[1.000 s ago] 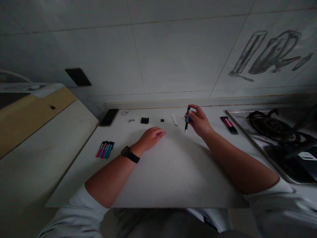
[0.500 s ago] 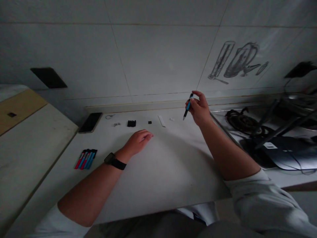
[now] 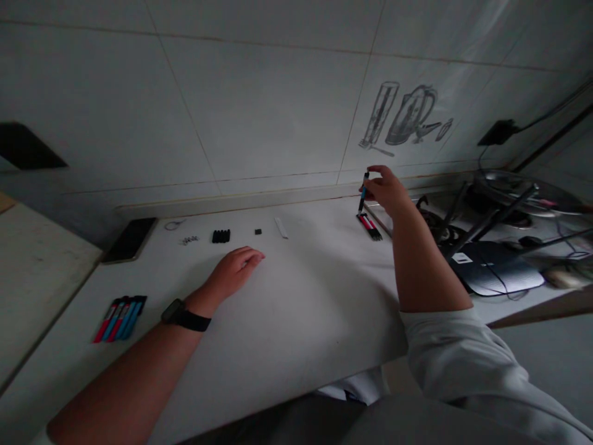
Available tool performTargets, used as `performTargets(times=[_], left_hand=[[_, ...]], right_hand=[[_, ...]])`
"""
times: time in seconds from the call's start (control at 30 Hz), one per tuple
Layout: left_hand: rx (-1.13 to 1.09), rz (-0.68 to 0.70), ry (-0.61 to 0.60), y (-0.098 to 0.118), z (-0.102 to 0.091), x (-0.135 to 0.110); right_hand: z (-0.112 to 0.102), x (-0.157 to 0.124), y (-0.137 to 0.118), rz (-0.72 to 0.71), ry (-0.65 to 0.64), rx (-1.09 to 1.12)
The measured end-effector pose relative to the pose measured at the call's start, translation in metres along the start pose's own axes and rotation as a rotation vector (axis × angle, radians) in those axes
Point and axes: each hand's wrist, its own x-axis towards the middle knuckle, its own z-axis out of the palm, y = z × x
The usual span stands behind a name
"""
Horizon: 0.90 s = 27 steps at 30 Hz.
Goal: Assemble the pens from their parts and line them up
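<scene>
The right hand (image 3: 388,193) held a pen (image 3: 364,192) over the far end of a pen cluster (image 3: 370,227) at right on the counter (image 3: 287,334). Along the back, right to left, lay a strip (image 3: 281,228), a small piece (image 3: 258,232), grips (image 3: 221,236), springs (image 3: 189,240), a ring (image 3: 174,225) and a phone (image 3: 130,240). The left hand (image 3: 234,272) rested before the grips, with barrels (image 3: 119,318) to its left.

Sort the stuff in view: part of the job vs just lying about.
Likely part of it:
blue-and-black pen, in the right hand
red-and-black pen parts, near its tip
red and blue pen parts
black tubes
what look like springs

Probably just lying about:
phone
flat dark box
</scene>
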Motion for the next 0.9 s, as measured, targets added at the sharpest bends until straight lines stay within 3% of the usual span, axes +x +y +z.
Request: performTargets(times=[0.17,0.33,0.9], left_hand=[[0.018,-0.006,0.002,0.000,0.000,0.000],[0.015,-0.010,-0.007,-0.001,0.000,0.000],[0.031,-0.010,-0.022,0.002,-0.001,0.000]], right_hand=[[-0.007,0.001,0.024,0.230,-0.191,-0.473],[0.001,0.002,0.041,0.182,-0.382,-0.960],[0.010,0.003,0.072,0.097,-0.372,-1.238]])
